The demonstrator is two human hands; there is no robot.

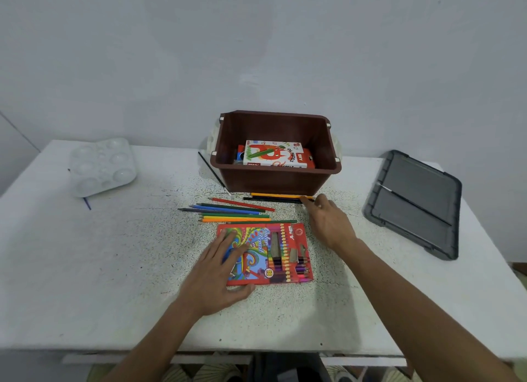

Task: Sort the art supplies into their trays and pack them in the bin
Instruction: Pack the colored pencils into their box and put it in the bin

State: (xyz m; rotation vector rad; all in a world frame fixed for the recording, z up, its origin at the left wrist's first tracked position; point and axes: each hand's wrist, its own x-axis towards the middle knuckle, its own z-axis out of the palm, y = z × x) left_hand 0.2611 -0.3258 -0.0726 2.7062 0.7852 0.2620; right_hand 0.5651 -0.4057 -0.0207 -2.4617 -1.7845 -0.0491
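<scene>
A red colour pencil box (pixel 281 253) lies flat in the middle of the white table. My left hand (pixel 219 270) rests on its left side with straight fingers. Several loose colour pencils (pixel 233 212) lie in a fan just beyond the box. A yellow pencil (pixel 278 195) and a black pencil (pixel 271 199) lie against the front of the brown bin (pixel 275 179). My right hand (pixel 328 219) reaches to their right ends and its fingertips pinch them there. An oil pastels box (pixel 275 155) lies inside the bin.
A white paint palette (pixel 101 166) sits at the far left, a purple brush tip (pixel 87 203) showing below it. A thin black brush (pixel 214 172) lies left of the bin. The grey bin lid (pixel 415 203) lies at the right with a brush on it.
</scene>
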